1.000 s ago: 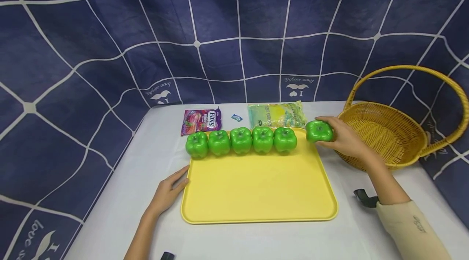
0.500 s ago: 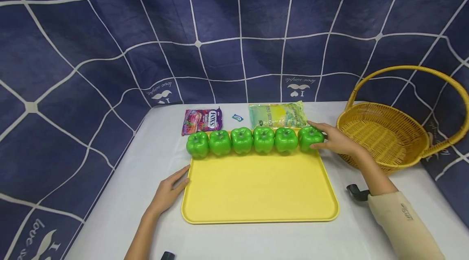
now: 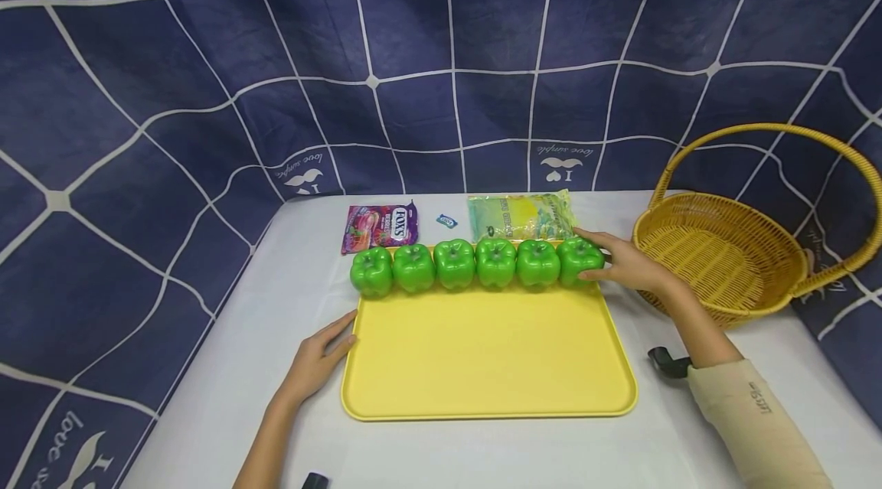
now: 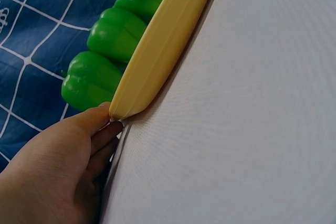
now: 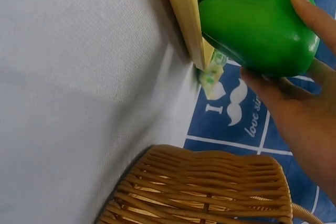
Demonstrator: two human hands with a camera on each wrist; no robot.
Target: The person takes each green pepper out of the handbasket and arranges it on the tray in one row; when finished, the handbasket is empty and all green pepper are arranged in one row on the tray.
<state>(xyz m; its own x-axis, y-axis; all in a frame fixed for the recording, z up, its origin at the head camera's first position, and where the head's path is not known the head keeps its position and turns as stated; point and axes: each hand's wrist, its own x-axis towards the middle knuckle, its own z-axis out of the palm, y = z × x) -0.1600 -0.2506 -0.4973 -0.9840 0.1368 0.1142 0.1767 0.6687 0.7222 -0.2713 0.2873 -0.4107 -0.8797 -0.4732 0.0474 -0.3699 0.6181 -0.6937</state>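
Note:
A row of several glossy green bell peppers (image 3: 455, 265) runs along the far edge of a yellow tray (image 3: 482, 355). At the right end, my right hand (image 3: 630, 265) holds the last bell pepper (image 3: 577, 261), its thumb on the near side and fingers at the back. This pepper (image 5: 257, 22) sits at the tray's rim in the right wrist view. At the tray's left edge is my left hand (image 3: 310, 366). In the left wrist view that hand (image 4: 58, 156) pinches the tray's rim (image 4: 157, 51), with some fingers partly hidden below it.
A yellow wicker basket (image 3: 717, 252) with a tall handle stands right of the tray, close to my right hand. Behind the peppers lie a purple candy bag (image 3: 380, 227), a small blue wrapper (image 3: 446, 221) and a green-yellow packet (image 3: 521, 216). A blue checked cloth (image 3: 427, 114) hangs at the back.
My right hand has brought the last pepper leftward and down from beyond the tray's right corner to the row's right end, against its neighbour. The left hand has stayed put.

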